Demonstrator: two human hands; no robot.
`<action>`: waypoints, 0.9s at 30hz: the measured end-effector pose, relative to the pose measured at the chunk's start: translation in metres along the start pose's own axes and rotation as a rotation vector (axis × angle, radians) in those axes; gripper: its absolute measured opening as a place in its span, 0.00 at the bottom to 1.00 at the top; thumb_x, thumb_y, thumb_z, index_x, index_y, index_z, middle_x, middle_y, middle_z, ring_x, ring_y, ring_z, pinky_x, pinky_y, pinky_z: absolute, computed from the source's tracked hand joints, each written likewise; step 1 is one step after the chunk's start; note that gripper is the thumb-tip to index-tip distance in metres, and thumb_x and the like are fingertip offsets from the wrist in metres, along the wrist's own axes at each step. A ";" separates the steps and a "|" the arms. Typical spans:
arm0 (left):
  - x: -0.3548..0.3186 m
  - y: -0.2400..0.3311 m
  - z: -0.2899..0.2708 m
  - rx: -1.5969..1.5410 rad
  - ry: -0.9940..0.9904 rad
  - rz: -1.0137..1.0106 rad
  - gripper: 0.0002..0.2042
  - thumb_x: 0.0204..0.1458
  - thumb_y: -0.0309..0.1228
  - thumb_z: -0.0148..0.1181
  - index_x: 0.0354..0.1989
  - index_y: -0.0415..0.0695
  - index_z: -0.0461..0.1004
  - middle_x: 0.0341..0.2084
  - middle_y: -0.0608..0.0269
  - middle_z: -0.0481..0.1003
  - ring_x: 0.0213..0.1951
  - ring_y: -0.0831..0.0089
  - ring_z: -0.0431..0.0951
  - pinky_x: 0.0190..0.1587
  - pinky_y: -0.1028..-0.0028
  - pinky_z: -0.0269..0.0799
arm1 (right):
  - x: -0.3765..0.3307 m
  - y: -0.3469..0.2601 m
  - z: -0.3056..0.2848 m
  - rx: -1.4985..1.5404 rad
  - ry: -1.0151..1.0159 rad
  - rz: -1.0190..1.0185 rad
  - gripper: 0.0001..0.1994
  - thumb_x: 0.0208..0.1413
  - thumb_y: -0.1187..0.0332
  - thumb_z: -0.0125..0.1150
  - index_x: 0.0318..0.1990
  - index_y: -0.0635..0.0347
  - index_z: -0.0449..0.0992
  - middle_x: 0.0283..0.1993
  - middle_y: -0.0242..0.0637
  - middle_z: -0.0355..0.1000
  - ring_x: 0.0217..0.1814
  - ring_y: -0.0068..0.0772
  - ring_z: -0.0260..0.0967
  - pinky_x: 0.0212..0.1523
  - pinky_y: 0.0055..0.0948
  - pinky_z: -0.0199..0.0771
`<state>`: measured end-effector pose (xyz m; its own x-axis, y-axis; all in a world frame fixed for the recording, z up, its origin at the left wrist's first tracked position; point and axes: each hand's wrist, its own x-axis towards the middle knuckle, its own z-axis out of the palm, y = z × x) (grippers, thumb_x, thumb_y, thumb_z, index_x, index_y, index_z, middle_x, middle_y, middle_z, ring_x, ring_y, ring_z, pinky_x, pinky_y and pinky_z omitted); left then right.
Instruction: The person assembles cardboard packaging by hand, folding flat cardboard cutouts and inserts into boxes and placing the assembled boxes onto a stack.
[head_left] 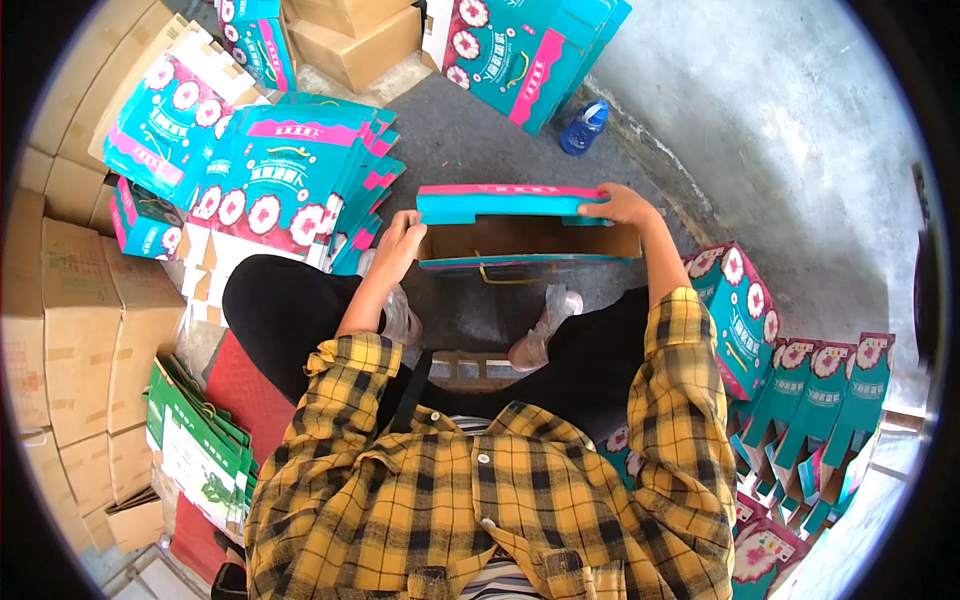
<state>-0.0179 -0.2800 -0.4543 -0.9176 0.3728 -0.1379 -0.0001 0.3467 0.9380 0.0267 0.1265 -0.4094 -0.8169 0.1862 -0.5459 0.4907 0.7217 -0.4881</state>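
Note:
Between my knees stands a teal and pink cardboard gift box (530, 236), its top open and its brown inside showing. A thin yellow cord handle (487, 274) hangs on its near side. Along the far side a teal flap with a pink edge (455, 208) is raised. My left hand (400, 246) grips the box's left end, fingers closed around the corner. At the far right corner my right hand (624, 207) holds the flap, with its fingers over the edge. The lower part of the box is hidden from this view.
Flattened teal boxes (270, 170) lie stacked at the left. Brown cartons (80, 320) pile along the left wall. Green printed bags or boxes (200, 450) lean near my left side. A blue bottle (584, 127) stands by the wall; several teal boxes (815, 400) stand at the right.

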 end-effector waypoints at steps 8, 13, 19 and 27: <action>0.005 -0.002 0.009 -0.051 -0.025 0.050 0.26 0.56 0.43 0.47 0.58 0.38 0.61 0.55 0.48 0.64 0.58 0.58 0.63 0.59 0.68 0.55 | -0.002 -0.032 0.034 -0.732 0.128 0.030 0.39 0.32 0.50 0.73 0.54 0.58 0.67 0.55 0.45 0.64 0.56 0.49 0.63 0.54 0.40 0.67; 0.009 -0.007 0.011 0.243 -0.020 0.088 0.29 0.56 0.50 0.47 0.59 0.39 0.62 0.58 0.47 0.61 0.61 0.54 0.59 0.61 0.66 0.53 | 0.003 -0.036 0.042 -0.787 0.159 -0.120 0.48 0.28 0.55 0.76 0.60 0.56 0.56 0.55 0.42 0.63 0.57 0.49 0.62 0.54 0.39 0.68; 0.021 0.009 0.019 -0.253 -0.147 -0.190 0.33 0.52 0.50 0.55 0.59 0.37 0.61 0.59 0.43 0.58 0.63 0.56 0.55 0.62 0.66 0.52 | 0.010 -0.034 0.054 -0.885 0.232 -0.058 0.43 0.27 0.57 0.77 0.54 0.56 0.61 0.51 0.43 0.64 0.54 0.47 0.63 0.47 0.37 0.74; 0.040 -0.068 0.022 -0.078 -0.230 0.014 0.34 0.40 0.42 0.67 0.54 0.34 0.62 0.45 0.47 0.71 0.48 0.62 0.71 0.51 0.68 0.65 | 0.002 -0.041 0.046 -0.891 0.258 -0.142 0.38 0.29 0.54 0.75 0.50 0.58 0.64 0.49 0.43 0.66 0.52 0.45 0.66 0.43 0.37 0.75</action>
<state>-0.0462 -0.2700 -0.5309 -0.8031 0.5663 -0.1852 -0.0270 0.2759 0.9608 0.0187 0.0664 -0.4221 -0.9456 0.1221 -0.3016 0.0551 0.9736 0.2213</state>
